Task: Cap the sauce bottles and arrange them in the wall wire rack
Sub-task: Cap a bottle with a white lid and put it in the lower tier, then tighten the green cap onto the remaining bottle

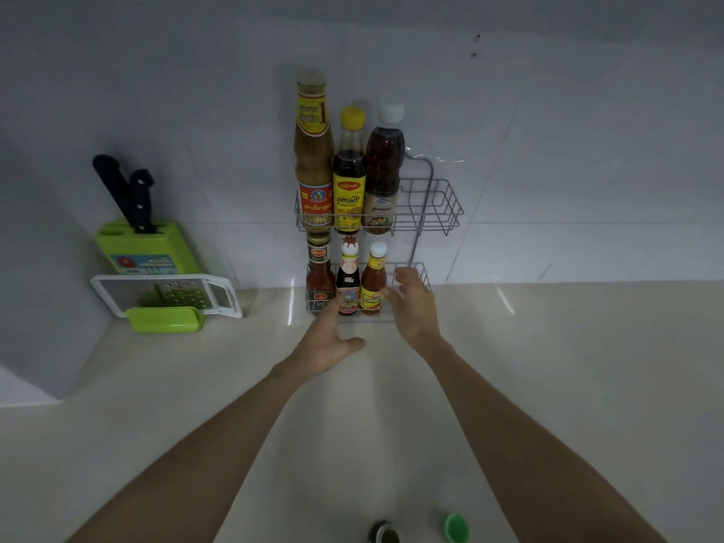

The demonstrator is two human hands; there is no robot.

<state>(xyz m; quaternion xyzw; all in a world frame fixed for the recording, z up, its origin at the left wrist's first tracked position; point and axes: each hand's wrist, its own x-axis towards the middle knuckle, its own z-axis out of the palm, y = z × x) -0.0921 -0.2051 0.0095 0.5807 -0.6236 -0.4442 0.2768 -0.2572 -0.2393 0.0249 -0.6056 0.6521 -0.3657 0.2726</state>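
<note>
A two-tier wire rack hangs on the tiled wall. Its upper shelf holds three capped bottles: a tall brown sauce, a dark one with a yellow cap and a reddish one with a white cap. The lower shelf holds a red sauce bottle, a dark bottle and a small orange bottle. My left hand is open, its fingers reaching to the lower shelf's front. My right hand is open just right of the orange bottle. At the bottom edge stand an uncapped bottle top and a green cap.
A green knife block with two black-handled knives stands at the left against the wall, with a white grater and a green holder in front of it. The pale counter stretches right of the rack.
</note>
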